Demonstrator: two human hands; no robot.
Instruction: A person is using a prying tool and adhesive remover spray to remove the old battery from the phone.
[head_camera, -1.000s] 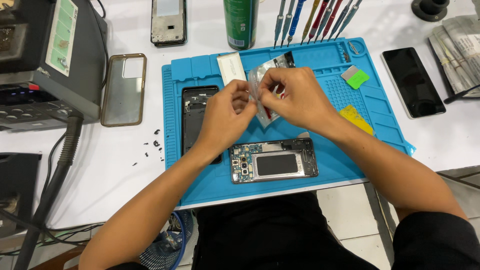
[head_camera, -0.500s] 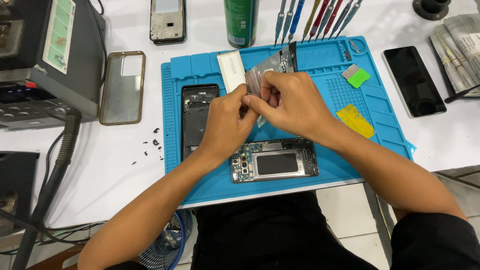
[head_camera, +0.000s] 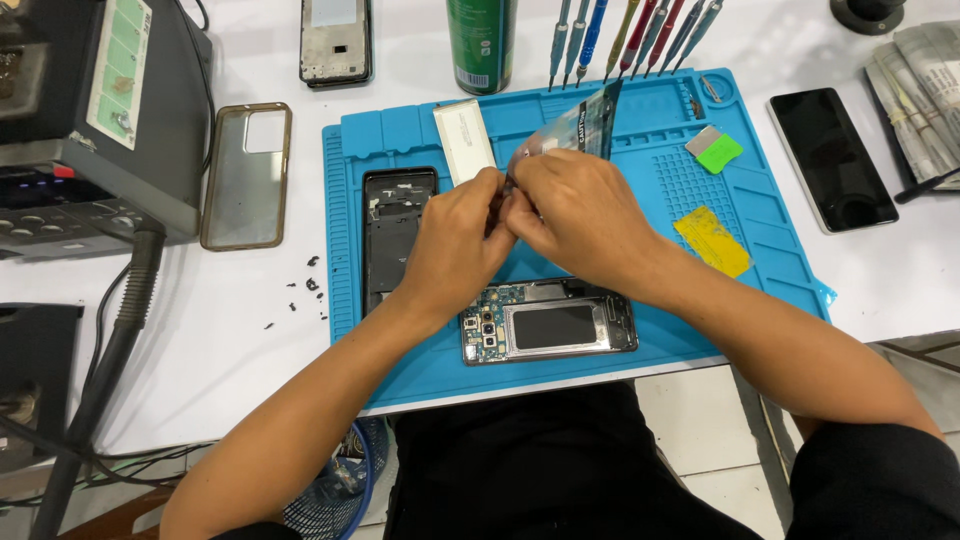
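Our left hand (head_camera: 455, 235) and right hand (head_camera: 575, 215) meet over the middle of the blue mat (head_camera: 780, 270), and both pinch the lower edge of a thin shiny film (head_camera: 575, 130), which stands up from the fingers toward 1 o'clock. We judge this film to be very light and soft; it bends easily and it can crease or take fingerprints, so it is better to hold it only at the edge or a corner, with fingertips, and not to press on the flat face. Whether the film has a sticky side (it looks like a bag or a foil sheet) we cannot tell. At 6 o'clock from the hands lies an open phone frame (head_camera: 548, 328) with bare board and camera parts, which looks fragile. At 9 o'clock lies a black panel (head_camera: 398, 225), and at 11 o'clock a white battery (head_camera: 463, 140). At 3 o'clock on the mat there is a yellow card (head_camera: 712, 242), and farther at 2 o'clock a green pick (head_camera: 718, 152). Beyond the mat at 12 o'clock stands a green can (head_camera: 481, 40) and a row of screwdrivers (head_camera: 640, 35). A dark phone (head_camera: 832, 160) lies off the mat at 3 o'clock, and a clear case (head_camera: 247, 175) at 9 o'clock.
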